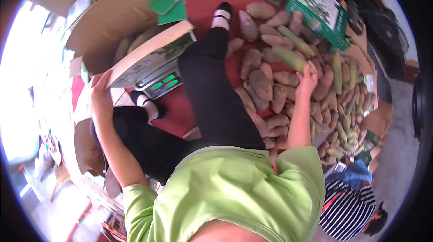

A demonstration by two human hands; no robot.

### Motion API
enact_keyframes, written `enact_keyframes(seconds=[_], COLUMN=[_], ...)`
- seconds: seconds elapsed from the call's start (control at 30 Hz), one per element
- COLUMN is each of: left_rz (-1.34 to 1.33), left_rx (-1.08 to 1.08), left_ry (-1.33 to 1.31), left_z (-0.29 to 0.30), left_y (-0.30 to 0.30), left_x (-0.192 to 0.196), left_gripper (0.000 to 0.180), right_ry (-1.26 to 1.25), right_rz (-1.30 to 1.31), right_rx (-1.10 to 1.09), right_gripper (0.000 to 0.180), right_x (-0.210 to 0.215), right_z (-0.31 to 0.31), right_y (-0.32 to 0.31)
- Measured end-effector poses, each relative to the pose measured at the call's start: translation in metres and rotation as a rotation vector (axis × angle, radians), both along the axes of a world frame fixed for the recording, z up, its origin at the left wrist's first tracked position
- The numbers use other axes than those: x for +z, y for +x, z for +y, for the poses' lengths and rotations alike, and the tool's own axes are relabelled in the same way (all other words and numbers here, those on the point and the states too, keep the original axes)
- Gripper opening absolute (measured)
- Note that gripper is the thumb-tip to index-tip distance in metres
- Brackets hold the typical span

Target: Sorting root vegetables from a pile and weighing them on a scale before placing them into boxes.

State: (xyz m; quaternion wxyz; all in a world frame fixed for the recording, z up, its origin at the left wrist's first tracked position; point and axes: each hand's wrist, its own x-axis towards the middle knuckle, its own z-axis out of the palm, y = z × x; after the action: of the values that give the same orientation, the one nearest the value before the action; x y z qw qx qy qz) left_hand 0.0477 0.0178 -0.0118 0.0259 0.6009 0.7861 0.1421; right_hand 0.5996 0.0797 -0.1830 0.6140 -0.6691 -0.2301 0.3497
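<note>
Head view: hands spread, right [307, 81] gripping corn cob [292, 59].

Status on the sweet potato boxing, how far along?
Early. Done: some tubers already lie in the open carton behind the scale. In hand: left hand steadies the box on the scale; right hand grips a greenish tuber. Left: the large pile.

The weighing scale [158, 81] sits on the floor to the left of the person's outstretched leg [212, 88]. On the scale rests a cardboard box [149, 54], its near corner under the left hand [100, 94]. Right of the scale, across the leg, lies the heap of sweet potatoes [270, 84] (the right hand [307, 79] is on it). Beyond the heap, farther right of the scale, stand printed cartons [315, 9].
</note>
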Motion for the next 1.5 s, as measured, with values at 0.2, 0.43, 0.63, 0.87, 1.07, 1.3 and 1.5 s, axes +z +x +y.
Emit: enact_keyframes(seconds=[0.2, 0.43, 0.63, 0.87, 1.07, 1.3, 1.5], left_rz=[0.097, 0.108, 0.113, 0.086, 0.093, 0.058, 0.128], left_rx=[0.049, 0.042, 0.03, -0.004, 0.017, 0.007, -0.028], left_ry=[-0.055, -0.004, -0.009, 0.054, 0.091, 0.152, 0.214], left_z=[-0.004, -0.007, -0.008, -0.01, -0.012, -0.01, -0.008], left_y=[0.014, 0.008, 0.007, 0.001, 0.002, 0.002, 0.001], left_x=[0.017, 0.016, 0.015, 0.011, 0.014, 0.013, 0.013], left_gripper=[0.036, 0.034, 0.033, 0.034, 0.033, 0.032, 0.032], right_ry=[0.37, 0.752, 1.069, 1.162, 1.098, 1.167, 1.027], right_rz=[-0.01, -0.145, -0.551, -0.605, -0.672, -0.907, -1.169], right_rx=[0.343, 0.742, 0.92, 0.866, 0.862, 0.868, 1.005], right_gripper=[0.033, 0.029, 0.028, 0.026, 0.023, 0.032, 0.043], right_x=[0.124, 0.202, 0.208, 0.193, 0.193, 0.198, 0.194], right_z=[0.053, 0.091, 0.092, 0.086, 0.087, 0.086, 0.075], right_y=[-0.102, -0.231, -0.312, -0.339, -0.336, -0.349, -0.37])
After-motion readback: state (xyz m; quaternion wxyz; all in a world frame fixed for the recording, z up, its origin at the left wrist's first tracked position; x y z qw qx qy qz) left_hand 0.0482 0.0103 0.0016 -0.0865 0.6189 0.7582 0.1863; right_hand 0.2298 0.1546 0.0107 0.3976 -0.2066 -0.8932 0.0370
